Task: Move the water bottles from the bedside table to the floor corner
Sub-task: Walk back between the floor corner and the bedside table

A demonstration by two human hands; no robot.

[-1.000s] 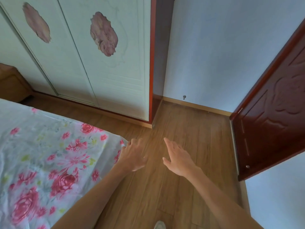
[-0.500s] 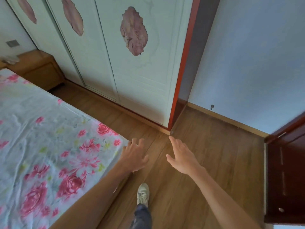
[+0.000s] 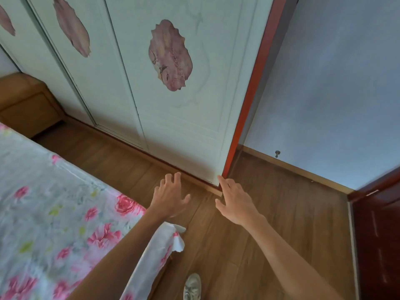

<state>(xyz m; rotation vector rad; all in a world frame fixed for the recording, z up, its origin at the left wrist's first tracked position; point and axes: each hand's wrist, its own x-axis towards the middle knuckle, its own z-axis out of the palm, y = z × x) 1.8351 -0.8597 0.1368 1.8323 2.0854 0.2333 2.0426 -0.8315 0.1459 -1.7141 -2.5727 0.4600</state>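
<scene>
You see a floor [image 3: 270, 213] of wood-look planks with a soft sheen. At nine o'clock the bed sheet [image 3: 43, 202] is thin printed cloth, matt and faintly creased. The wardrobe [image 3: 173, 126] at twelve has smooth, pale, satin panels. The door [image 3: 381, 234] at three is glossy dark-red wood. The wall [image 3: 335, 83] is matt paint.
</scene>
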